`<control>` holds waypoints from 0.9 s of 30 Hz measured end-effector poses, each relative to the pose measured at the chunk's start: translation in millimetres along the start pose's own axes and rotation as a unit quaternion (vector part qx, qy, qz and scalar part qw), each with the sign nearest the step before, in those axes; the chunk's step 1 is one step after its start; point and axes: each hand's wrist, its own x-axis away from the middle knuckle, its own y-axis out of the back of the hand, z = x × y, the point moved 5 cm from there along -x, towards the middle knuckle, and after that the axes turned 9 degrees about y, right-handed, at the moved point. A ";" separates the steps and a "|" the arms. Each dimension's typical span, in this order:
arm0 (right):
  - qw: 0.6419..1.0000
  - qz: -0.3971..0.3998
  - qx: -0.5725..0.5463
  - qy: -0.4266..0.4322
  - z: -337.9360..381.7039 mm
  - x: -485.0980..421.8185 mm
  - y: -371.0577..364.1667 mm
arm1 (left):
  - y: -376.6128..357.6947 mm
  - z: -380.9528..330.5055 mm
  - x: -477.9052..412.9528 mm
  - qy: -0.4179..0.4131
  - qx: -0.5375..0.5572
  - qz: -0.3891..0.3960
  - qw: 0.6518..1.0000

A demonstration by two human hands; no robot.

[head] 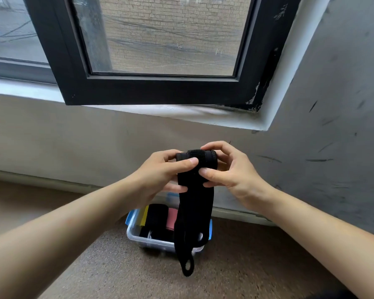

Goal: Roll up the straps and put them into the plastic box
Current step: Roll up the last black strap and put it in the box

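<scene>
A wide black strap (195, 203) is held mid-air, its top wound into a thick roll with a fuzzy hook-and-loop patch showing. The left hand (160, 175) pinches the roll from 9 o'clock and the right hand (231, 171) from 3 o'clock. The loose tail hangs toward 6 o'clock, ending in a small eyelet loop, in front of the clear plastic box (151, 244) on the floor, which holds black rolls (158, 214) and a pink roll (171, 219).

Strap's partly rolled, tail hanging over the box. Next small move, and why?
Likely wind the roll one turn down the black strap. The left hand and right hand both pinch the roll, but a long tail hangs loose above the plastic box, so it isn't ready to drop in.
</scene>
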 end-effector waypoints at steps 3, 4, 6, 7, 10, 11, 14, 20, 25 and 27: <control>1.000 0.000 -0.010 -0.022 0.9 2.4 2.2 | -0.3 -1.4 0.8 -0.029 0.001 -0.006 1.000; 0.999 0.001 -0.020 -0.041 1.0 3.6 3.0 | -0.4 -2.6 1.8 -0.038 0.003 -0.006 0.999; 0.996 0.013 -0.036 -0.084 0.6 5.5 2.6 | -0.9 -5.3 4.1 -0.055 0.007 -0.005 0.998; 0.994 0.023 -0.036 -0.102 0.1 6.7 1.7 | -1.6 -5.9 5.4 -0.064 0.008 -0.005 0.998; 0.991 0.035 -0.029 -0.127 0.8 8.1 -1.1 | -3.1 -6.7 7.8 -0.096 -0.010 -0.025 0.995; 0.991 0.032 -0.034 -0.129 1.7 8.5 -1.6 | -3.7 -6.6 8.5 -0.108 -0.023 -0.031 0.993; 0.990 0.017 -0.061 -0.126 5.0 9.1 -1.7 | -5.3 -6.6 9.6 -0.145 -0.055 -0.033 0.987; 0.989 -0.006 -0.105 -0.101 7.6 8.7 0.3 | -2.7 -9.8 9.9 -0.190 -0.111 -0.049 0.974; 0.991 -0.015 -0.120 -0.060 10.4 6.9 4.8 | -4.9 -0.9 10.6 -0.034 -0.050 0.016 0.998; 0.992 -0.018 -0.116 -0.041 11.0 7.0 5.1 | -9.4 2.8 12.3 0.000 -0.043 0.051 0.998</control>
